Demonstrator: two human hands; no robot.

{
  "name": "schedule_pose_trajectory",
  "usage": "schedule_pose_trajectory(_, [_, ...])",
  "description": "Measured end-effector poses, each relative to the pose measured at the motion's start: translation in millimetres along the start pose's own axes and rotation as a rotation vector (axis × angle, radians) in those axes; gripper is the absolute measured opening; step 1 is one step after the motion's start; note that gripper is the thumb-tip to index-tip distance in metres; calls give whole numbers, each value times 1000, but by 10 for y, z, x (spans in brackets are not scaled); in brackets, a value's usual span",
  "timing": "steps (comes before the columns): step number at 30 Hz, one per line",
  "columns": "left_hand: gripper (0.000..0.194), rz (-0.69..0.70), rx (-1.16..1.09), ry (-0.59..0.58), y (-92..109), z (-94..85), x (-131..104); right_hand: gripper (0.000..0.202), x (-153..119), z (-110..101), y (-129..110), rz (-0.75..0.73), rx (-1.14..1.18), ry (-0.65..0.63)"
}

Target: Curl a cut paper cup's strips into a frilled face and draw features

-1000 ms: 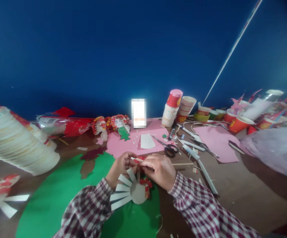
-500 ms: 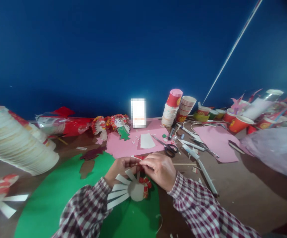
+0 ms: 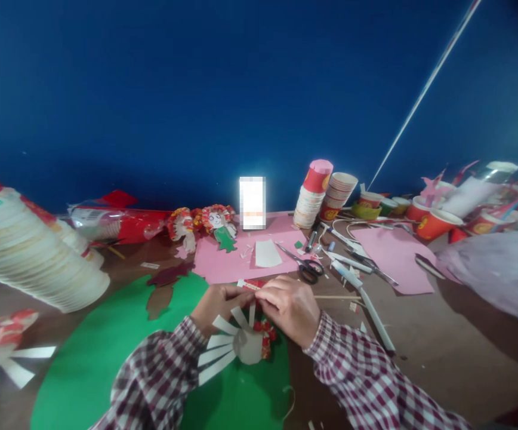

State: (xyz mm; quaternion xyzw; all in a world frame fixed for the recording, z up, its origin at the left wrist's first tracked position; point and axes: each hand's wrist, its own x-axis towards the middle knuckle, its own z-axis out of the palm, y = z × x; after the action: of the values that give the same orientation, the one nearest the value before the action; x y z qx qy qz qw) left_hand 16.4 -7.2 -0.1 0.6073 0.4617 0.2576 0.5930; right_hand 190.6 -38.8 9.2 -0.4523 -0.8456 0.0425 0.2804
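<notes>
Between my hands is a paper cup cut into strips [image 3: 247, 346], its round base toward me. White strips fan out flat on its left, and red-and-gold ones are curled up on its right. My left hand [image 3: 218, 304] is closed at the far side, thumb and fingers pinching a strip. My right hand [image 3: 288, 307] is closed beside it, fingertips meeting the left ones on the same red-and-white strip [image 3: 250, 285]. The fingertips partly hide that strip. Under the cup lies a big green paper sheet [image 3: 107, 352].
Black-handled scissors [image 3: 308, 270] lie on pink paper [image 3: 223, 266] beyond my hands. A glue gun [image 3: 348, 275] and a thin wooden stick [image 3: 337, 297] are to the right. Stacked cups [image 3: 39, 257] lean at left; finished paper-cup dolls [image 3: 216, 218] sit behind. Another cut cup [image 3: 3, 352] is at left.
Both hands stay together at the far strip, with only small finger movements. More of the red-and-white strip shows above the fingertips. The whole view has shifted slightly.
</notes>
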Motion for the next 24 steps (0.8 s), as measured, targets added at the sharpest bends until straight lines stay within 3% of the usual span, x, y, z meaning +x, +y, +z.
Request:
schedule_pose_trajectory(5, [38,-19,4,-55,-23,-26,-11,14,-3,-5,-15,-6,-15,-9])
schedule_pose_trajectory(13, [33,3,-2,-15,3,-31,-17,19,6,-4,-51,23,-38,-23])
schedule_pose_trajectory(24, [28,-16,-215,-9,7,15,-18,12,10,-3,-9,89,0,-62])
